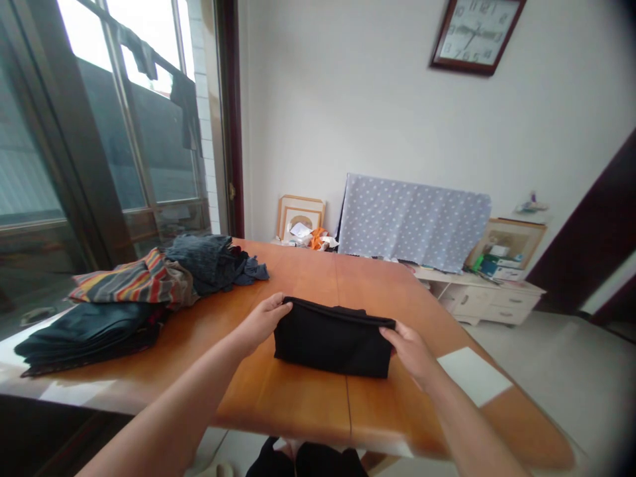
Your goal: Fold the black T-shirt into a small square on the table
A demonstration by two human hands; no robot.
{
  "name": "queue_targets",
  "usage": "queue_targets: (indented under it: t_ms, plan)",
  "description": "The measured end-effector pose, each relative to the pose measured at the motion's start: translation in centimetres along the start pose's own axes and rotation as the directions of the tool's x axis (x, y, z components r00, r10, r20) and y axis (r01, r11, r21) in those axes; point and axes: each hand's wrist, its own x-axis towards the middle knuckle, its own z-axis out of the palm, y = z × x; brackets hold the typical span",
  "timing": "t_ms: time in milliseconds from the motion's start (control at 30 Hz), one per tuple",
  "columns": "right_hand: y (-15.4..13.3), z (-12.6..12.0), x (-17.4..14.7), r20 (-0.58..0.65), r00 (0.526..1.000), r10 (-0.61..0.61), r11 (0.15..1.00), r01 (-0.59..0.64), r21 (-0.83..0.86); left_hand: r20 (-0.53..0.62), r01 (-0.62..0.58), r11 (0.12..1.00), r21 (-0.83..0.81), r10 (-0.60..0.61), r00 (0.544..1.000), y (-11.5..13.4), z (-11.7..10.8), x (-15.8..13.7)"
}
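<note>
A black folded garment (332, 341) is stretched between my two hands over the middle of the wooden table (308, 401). My left hand (271, 315) pinches its upper left corner, thumb on top. At the upper right corner, my right hand (403, 341) grips the cloth between thumb and fingers. The upper edge is rolled or folded over, and the lower part hangs down to the tabletop or just above it; which of the two I cannot tell. What kind of garment it is does not show.
Dark folded clothes (94, 334), a striped garment (139, 278) and a heap of bluish-grey clothes (203, 262) lie on the table's left. A white sheet (474, 375) lies at right. Behind the table stand a dotted cloth cover (412, 218) and a white cabinet (491, 301).
</note>
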Motion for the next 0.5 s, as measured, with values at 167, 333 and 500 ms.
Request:
queue_targets:
  t_ms: [167, 333, 500]
  plan:
    - [2.7, 1.0, 6.1, -0.088, 0.996, 0.021, 0.994, -0.031, -0.107, -0.128, 0.178, 0.979, -0.102, -0.190, 0.973, -2.7, 1.3, 5.5]
    - [6.7, 2.2, 7.6, -0.225, 0.974, 0.027, 0.950, -0.095, -0.296, -0.178, 0.246, 0.959, -0.143, -0.269, 0.947, -5.9, 1.7, 5.9]
    - [8.6, 2.2, 7.8, -0.279, 0.960, -0.011, 0.911, -0.106, -0.398, -0.103, 0.180, 0.964, -0.196, -0.202, 0.974, -7.4, 1.7, 5.4]
